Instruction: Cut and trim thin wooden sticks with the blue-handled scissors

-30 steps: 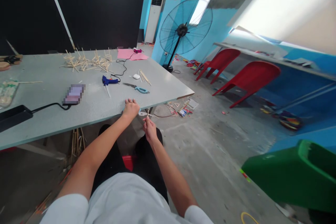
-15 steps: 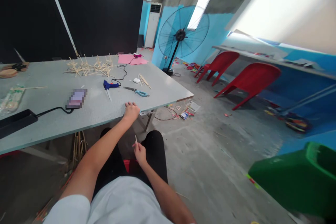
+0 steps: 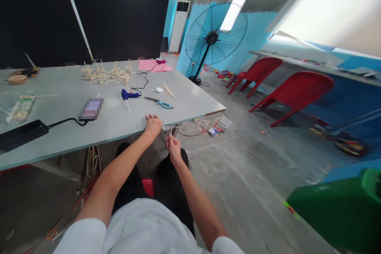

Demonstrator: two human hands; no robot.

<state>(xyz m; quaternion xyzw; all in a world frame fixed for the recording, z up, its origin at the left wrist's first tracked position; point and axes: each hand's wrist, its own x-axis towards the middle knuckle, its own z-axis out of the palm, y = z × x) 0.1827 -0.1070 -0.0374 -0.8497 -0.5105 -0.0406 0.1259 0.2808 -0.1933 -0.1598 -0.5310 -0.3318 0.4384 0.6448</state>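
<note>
My left hand [image 3: 154, 124] rests on the near edge of the grey table [image 3: 190, 103], its fingers lying on the top and its thumb hidden. Just to its right and lower, my right hand [image 3: 173, 145] pinches a short thin wooden stick [image 3: 171, 131] that points up near the table edge. Beyond my left hand lie light-blue-handled scissors [image 3: 164, 104] and a blue glue gun [image 3: 130, 94] with its cord. Several loose sticks [image 3: 169, 91] lie beside a small white object [image 3: 158, 90].
Stick structures [image 3: 107, 73] stand farther back by pink paper [image 3: 150, 65]. On the left are a blurred-out phone [image 3: 91, 108], a black tray [image 3: 24, 135] and a plastic packet [image 3: 22, 108]. A green bin [image 3: 336, 206], red chairs [image 3: 300, 93] and a fan [image 3: 212, 37] stand to the right.
My right hand has risen with the stick from above my lap to the table edge, close to my left hand. The left hand stays on the table; the view shifts slightly.
</note>
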